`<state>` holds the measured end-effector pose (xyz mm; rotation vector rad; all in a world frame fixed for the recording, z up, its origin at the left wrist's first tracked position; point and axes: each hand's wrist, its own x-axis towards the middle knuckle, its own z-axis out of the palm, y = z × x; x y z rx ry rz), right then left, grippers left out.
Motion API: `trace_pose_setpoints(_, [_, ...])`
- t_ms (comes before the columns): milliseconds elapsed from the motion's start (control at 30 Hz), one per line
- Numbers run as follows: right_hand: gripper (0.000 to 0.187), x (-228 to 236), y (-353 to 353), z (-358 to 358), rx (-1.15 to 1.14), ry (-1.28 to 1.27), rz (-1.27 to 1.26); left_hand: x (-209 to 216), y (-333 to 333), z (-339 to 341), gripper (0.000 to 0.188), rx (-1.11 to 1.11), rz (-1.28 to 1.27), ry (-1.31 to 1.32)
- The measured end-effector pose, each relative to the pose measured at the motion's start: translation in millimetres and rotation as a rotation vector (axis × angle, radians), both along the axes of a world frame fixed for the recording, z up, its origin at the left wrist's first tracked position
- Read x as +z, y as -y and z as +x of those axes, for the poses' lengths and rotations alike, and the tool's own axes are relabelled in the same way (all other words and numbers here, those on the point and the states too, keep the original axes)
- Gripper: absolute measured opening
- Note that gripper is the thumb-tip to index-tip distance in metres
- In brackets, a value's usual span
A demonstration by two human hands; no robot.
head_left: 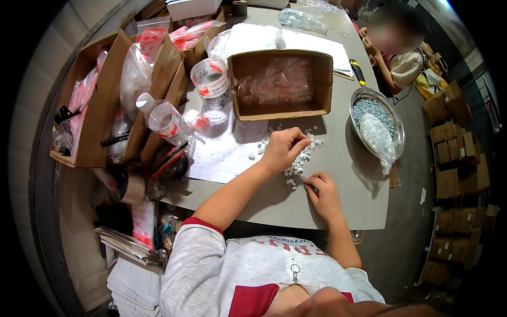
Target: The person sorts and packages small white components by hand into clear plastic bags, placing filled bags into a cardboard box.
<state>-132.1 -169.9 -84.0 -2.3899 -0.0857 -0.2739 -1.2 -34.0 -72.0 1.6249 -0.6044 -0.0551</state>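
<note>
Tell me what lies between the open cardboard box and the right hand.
Between the box and right hand, the head view shows small white pieces scattered on the table, with the left hand over them.

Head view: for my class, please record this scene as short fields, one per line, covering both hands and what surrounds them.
Left hand: over small white pieces, fingertips together; held item unclear
Right hand: beside the pieces, fingers curled
Box: open cardboard, beyond the pieces, clear plastic inside
Metal bowl: right side, silvery hardware partly under a clear bag
</note>
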Motion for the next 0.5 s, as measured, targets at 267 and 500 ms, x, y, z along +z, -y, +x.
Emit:
trace_pose_setpoints(267, [0.024,-1,14,-10,-0.218,0.022,0.385,-8,7,-11,0.012,-0.205,0.056,0.236])
trace_pose_setpoints(500, [0.035,1,14,-8,-0.176,0.000,0.892,-11,16,-26,0.011,-0.331,-0.013,0.230])
